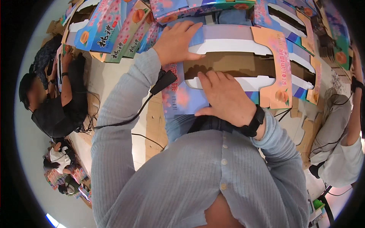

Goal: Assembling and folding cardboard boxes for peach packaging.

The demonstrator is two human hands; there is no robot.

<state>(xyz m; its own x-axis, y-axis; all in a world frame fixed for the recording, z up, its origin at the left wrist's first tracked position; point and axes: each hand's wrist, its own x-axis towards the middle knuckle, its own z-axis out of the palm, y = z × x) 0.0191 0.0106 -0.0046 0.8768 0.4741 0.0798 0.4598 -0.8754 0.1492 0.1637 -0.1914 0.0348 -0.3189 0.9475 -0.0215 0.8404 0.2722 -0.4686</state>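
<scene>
A printed cardboard gift box (229, 35) in blue, pink and orange lies across my lap, its top opening facing up between two white flaps. My left hand (176, 42) grips the far left part, fingers over the blue panel and thumb at the far white flap. On the near side, my right hand (228, 99), with a black watch (255, 121), holds the wall: its fingers curl over the near white flap (258, 82) and its thumb rests on the blue side. Plain brown cardboard shows inside the box.
Similar printed boxes (97, 32) stand at the far left, with more boxes (294, 19) at the far right. A black cable (129, 121) hangs by my left forearm. Flattened cardboard (154, 125) covers part of the floor. Seated people (62, 110) flank me on both sides.
</scene>
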